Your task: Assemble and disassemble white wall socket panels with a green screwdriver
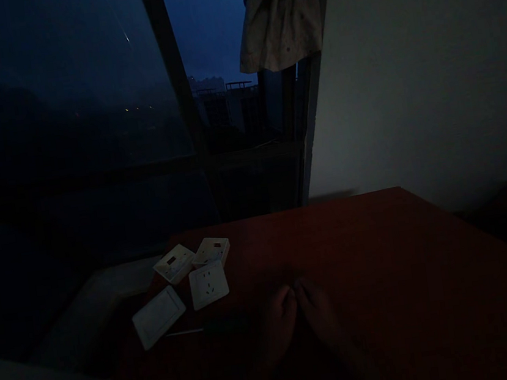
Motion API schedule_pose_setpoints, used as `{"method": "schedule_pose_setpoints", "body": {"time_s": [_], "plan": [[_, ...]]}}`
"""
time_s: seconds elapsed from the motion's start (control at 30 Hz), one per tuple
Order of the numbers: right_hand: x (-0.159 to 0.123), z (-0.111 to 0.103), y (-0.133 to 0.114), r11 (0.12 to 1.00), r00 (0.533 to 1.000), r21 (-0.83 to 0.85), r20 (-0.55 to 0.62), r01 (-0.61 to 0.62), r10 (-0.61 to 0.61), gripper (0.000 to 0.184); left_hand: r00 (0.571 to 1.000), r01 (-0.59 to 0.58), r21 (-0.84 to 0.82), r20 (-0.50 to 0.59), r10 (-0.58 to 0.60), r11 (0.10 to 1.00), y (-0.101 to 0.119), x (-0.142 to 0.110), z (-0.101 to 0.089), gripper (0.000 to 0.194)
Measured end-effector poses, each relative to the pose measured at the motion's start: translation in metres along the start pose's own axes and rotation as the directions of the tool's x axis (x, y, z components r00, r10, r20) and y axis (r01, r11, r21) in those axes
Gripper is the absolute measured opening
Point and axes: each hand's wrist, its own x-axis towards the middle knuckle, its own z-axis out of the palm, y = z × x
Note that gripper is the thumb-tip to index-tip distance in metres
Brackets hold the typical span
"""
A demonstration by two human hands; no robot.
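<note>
The left hand (281, 310) and right hand (317, 310) rest close together on the red-brown table (380, 242), fingers curled; darkness hides whether they hold anything. Just left of the left hand lies a screwdriver (226, 324); beyond it, farther left, are a five-hole socket faceplate (216, 279), a plain wall plate (159, 319) and two mounting boxes (182, 264).

- Table (381, 254): a reddish-brown surface, plain, dimly lit, its near edge lost in the dark.
- Left shallow box (173, 265): pale, with a rectangular cutout, by the far left corner.
- Right shallow box (211, 250): similar, right beside it, toward the far edge.
- Socket plate (209, 286): white, slotted, its far side overlapping the right box in view.
- Blank plate (159, 317): white, slanted, along the left edge.
- Screwdriver (206, 328): dark handle, shaft pointing toward the left edge.
</note>
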Motion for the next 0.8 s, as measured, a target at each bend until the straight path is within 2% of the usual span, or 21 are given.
{"method": "schedule_pose_setpoints", "body": {"time_s": [0.13, 0.33, 0.43, 0.53, 0.63, 0.7, 0.8], "plan": [[-0.001, 0.000, -0.004, 0.999, 1.000, -0.038, 0.023, 0.006, -0.005, 0.030, 1.000, 0.022, 0.039, 0.004, -0.022, 0.999, 0.000, -0.017, -0.014, 0.027], [0.001, 0.004, -0.007, 0.994, 0.997, -0.103, 0.080, 0.022, -0.014, 0.030, 0.986, 0.115, 0.144, -0.135, -0.096, 0.983, -0.017, -0.064, -0.040, 0.019], [0.002, 0.010, -0.016, 0.989, 0.988, -0.126, 0.142, 0.074, -0.056, 0.028, 0.976, 0.150, 0.140, -0.178, -0.124, 0.979, -0.016, -0.080, -0.050, 0.025], [0.002, 0.020, -0.032, 0.979, 0.970, -0.138, 0.211, 0.149, -0.118, 0.025, 0.966, 0.174, 0.143, -0.219, -0.140, 0.974, -0.010, -0.086, -0.055, 0.026], [0.005, 0.032, -0.050, 0.957, 0.933, -0.137, 0.297, 0.254, -0.205, 0.017, 0.955, 0.194, 0.156, -0.258, -0.150, 0.969, -0.006, -0.086, -0.057, 0.026], [0.008, 0.039, -0.060, 0.918, 0.883, -0.155, 0.368, 0.366, -0.290, 0.013, 0.948, 0.203, 0.170, -0.283, -0.149, 0.964, -0.005, -0.087, -0.059, 0.026], [0.012, 0.047, -0.071, 0.844, 0.807, -0.186, 0.452, 0.502, -0.380, 0.017, 0.938, 0.211, 0.202, -0.318, -0.140, 0.956, -0.004, -0.089, -0.061, 0.026]]}}
